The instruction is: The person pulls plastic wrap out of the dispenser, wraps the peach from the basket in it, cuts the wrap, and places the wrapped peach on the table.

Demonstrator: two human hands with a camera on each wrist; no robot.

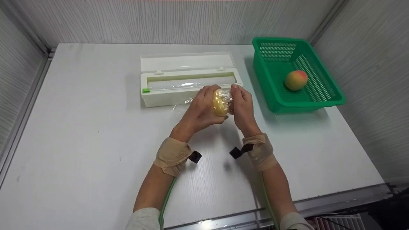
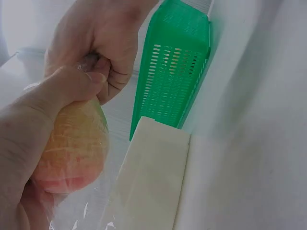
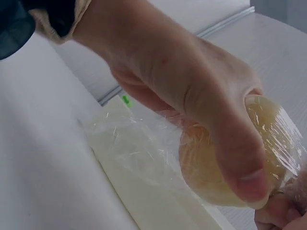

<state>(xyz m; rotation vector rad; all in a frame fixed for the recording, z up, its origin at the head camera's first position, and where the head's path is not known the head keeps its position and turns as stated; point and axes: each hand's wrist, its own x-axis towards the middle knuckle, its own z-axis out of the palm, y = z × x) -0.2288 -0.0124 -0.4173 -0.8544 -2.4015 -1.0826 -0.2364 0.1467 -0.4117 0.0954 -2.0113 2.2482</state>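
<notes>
Held over the table is a yellow-pink peach wrapped in clear cling film. My left hand grips it, with the thumb across the wrapped peach in the right wrist view. At the peach's right side, my right hand has its fingers curled and pinches a gathered twist of the film, partly hidden by the fingers. In the left wrist view the peach's pink end shows through wrinkled film. A loose tail of cling film trails out to the left, past the left hand.
Just behind the hands stands a white cling film dispenser, lid raised, with a film roll inside and a green slider. A green basket at the right holds another peach. Panelled walls bound the white table.
</notes>
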